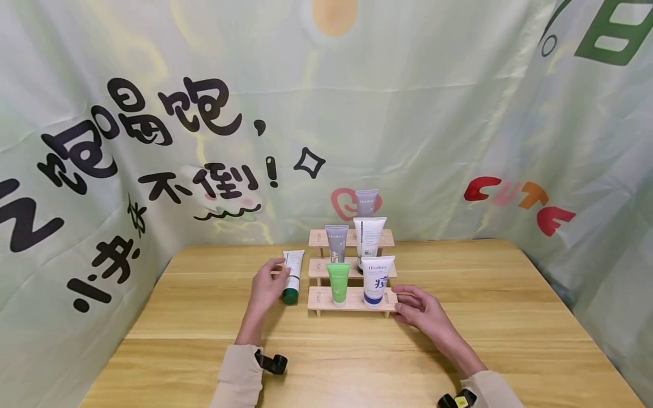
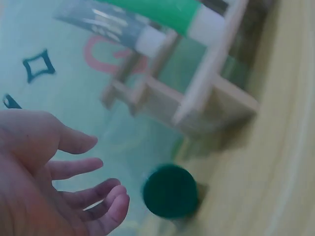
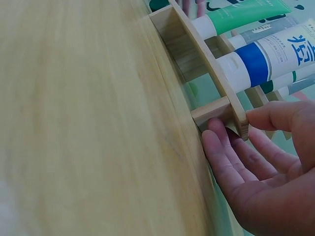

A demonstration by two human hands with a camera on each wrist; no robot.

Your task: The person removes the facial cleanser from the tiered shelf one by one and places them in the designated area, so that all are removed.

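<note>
A three-tier wooden display rack stands on the table, holding several upright cosmetic tubes. My right hand grips the right end of its lowest shelf, thumb at the edge and fingers underneath, as the right wrist view shows. On that shelf stand a green tube and a white tube with a blue band. Left of the rack, a white tube with a green cap lies with its cap towards me. My left hand is beside it, fingers loosely bent and apart; whether they touch it I cannot tell.
Higher on the rack are a grey tube, a larger white tube and another grey tube. Behind the wooden table hangs a pale printed cloth, which also runs along both sides.
</note>
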